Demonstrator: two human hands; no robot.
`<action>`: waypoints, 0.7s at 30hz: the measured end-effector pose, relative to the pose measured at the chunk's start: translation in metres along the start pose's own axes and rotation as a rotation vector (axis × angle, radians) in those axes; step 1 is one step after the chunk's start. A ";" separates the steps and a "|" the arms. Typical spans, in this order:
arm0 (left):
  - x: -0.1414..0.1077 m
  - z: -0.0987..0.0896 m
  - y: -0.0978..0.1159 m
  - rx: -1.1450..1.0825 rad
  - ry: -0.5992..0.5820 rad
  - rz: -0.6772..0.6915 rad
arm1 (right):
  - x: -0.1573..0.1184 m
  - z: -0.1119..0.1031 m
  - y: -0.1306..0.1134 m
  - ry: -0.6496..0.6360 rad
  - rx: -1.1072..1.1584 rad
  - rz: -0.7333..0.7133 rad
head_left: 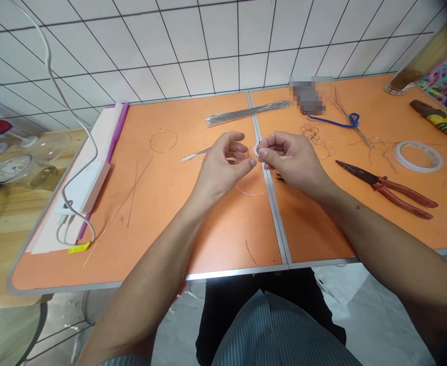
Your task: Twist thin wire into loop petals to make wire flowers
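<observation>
Above the metal seam of the orange table (162, 203), my right hand (290, 157) pinches a thin wire (250, 193) between thumb and fingertips. The wire curves in a loop below both hands and is faint against the table. My left hand (227, 162) is just left of it, thumb and fingers curved and apart, with nothing plainly visible between them. A short bundle of thin rods (195, 155) pokes out behind my left hand. A small dark object (279, 176) is partly hidden under my right hand.
Behind lies a bundle of silver wires (248, 113). At the right are red-handled pliers (387, 189), a white tape ring (418, 156), wire scraps, a blue tie (333, 121), a utility knife (440, 122) and a glass (402, 81). A white power strip (88, 188) with a cable sits left.
</observation>
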State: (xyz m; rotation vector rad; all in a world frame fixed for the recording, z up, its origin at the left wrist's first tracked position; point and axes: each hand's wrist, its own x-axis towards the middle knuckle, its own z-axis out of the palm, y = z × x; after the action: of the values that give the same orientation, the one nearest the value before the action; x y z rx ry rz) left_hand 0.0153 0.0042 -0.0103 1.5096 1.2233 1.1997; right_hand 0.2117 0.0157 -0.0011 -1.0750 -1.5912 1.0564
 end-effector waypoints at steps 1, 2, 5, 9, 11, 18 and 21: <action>0.000 0.000 0.000 0.011 0.043 0.016 | 0.000 0.000 0.001 0.026 0.019 0.006; 0.000 -0.001 0.001 0.023 0.094 0.029 | 0.001 0.000 0.001 0.051 0.037 0.012; -0.004 0.001 0.007 0.036 0.291 0.073 | 0.002 -0.002 0.003 0.124 0.059 0.020; -0.013 0.009 0.017 -0.067 0.331 0.096 | 0.003 -0.002 0.005 0.194 0.038 0.005; -0.016 0.013 0.019 -0.148 0.185 -0.008 | 0.002 0.000 0.005 0.205 0.025 -0.015; -0.017 0.021 0.018 -0.569 -0.050 -0.400 | -0.001 0.006 0.006 0.230 0.001 -0.045; -0.017 0.027 0.014 -0.706 -0.005 -0.454 | -0.003 0.009 0.007 0.205 0.021 -0.018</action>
State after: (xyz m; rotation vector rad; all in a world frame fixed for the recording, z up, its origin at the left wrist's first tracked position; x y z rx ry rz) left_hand 0.0431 -0.0156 -0.0050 0.6703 0.9217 1.1400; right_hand 0.2044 0.0130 -0.0101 -1.1156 -1.4201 0.9176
